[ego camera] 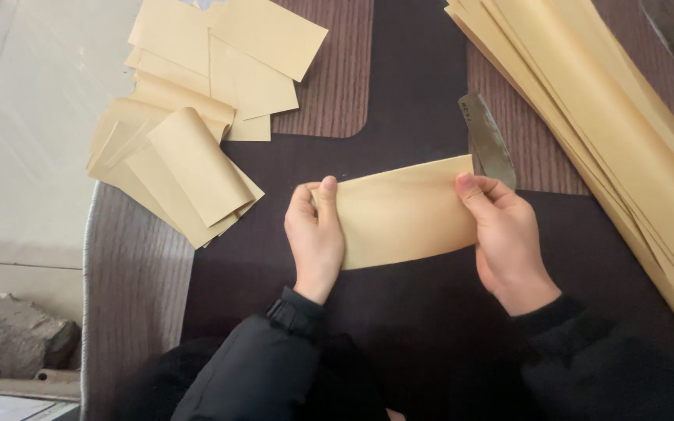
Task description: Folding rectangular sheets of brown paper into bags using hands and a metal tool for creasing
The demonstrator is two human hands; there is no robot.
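A tan paper sheet [407, 212] is held flat above a dark table [423, 93]. The left hand [315, 238] pinches its left end, thumb on top; the right hand [506, 238] pinches its right end likewise. A grey knife blade [487, 140] lies just behind the sheet. Folded tan pieces [196, 117] are piled behind-left of it; long tan sheets [610, 132] are stacked to its right.

floor: pale tiled floor [17, 117] showing at left, grout lines running across it
table: dark brown table [399, 93] filling most of view, metal-edged rim [87, 265] running down its left side
surface: ribbed brown mats [329, 86] lying on top, dark gap showing between them
corner: grey stone block [13, 335] sitting on floor at lower left
light: soft, even light falling, no hard shadows showing
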